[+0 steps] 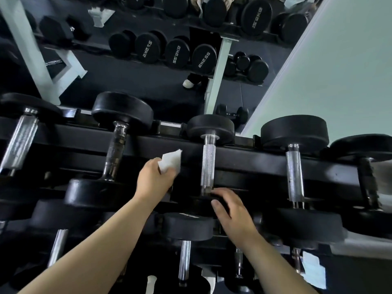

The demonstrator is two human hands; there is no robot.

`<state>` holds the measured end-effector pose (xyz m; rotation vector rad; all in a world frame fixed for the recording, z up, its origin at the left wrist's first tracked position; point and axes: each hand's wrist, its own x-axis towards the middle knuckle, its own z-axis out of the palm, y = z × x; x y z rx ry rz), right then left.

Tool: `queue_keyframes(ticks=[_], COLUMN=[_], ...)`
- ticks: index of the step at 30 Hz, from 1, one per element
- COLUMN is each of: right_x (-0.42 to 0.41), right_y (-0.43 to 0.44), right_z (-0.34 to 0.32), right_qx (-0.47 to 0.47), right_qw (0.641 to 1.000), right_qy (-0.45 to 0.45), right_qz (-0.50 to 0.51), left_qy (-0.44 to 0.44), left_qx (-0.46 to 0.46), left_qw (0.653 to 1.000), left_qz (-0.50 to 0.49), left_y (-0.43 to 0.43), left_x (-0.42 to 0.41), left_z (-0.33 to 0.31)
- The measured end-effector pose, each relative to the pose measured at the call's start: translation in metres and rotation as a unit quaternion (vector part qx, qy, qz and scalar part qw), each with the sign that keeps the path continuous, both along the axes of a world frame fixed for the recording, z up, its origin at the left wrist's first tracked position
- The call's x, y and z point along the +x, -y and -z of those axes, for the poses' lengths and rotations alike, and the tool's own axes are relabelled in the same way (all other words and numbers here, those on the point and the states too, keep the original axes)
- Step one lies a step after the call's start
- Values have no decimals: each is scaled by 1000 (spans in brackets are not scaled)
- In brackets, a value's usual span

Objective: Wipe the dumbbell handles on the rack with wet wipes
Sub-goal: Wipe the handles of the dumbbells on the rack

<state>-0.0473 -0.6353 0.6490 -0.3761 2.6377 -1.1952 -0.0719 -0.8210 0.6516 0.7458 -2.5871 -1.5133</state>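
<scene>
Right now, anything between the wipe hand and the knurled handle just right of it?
Nothing: head view shows only black rack rail between left hand holding wet wipe and knurled handle.

Left hand (pixel 153 177) has a white wet wipe (pixel 171 161) pinched up off the rack (pixel 254 158). Right hand (pixel 234 217) rests on a dumbbell's black head (pixel 203 203), the knurled handle (pixel 208 166) between both hands, the wipe not touching it.

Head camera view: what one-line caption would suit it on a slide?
Left hand holds a white wet wipe beside a knurled dumbbell handle; right hand rests on its head.
</scene>
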Motion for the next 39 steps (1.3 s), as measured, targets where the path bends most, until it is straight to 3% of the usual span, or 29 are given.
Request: queue_keyframes(ticks=[6,9,17,23,32,39], right_x=[1,2,2,5,5,6], right_y=[2,4,5,6,4,4], right_z=[10,12,12,12,13,14], right_qx=[25,15,25,19,17,7], right_qw=[999,999,999,999,999,999], right_qy=[-29,-36,-47,-41,-38,-38], right_qz=[7,15,7,17,10,23], left_qy=[54,42,115,40,67,34], left_qx=[215,275,224,287,312,288], left_qw=[973,956,944,953,935,954], left_qz=[64,91,212,84,157,76], left_y=[-22,-30,-29,-39,-33,-43], left_x=[-35,-51,-23,-65,-28,-57], left_z=[-1,-2,7,-4,8,2])
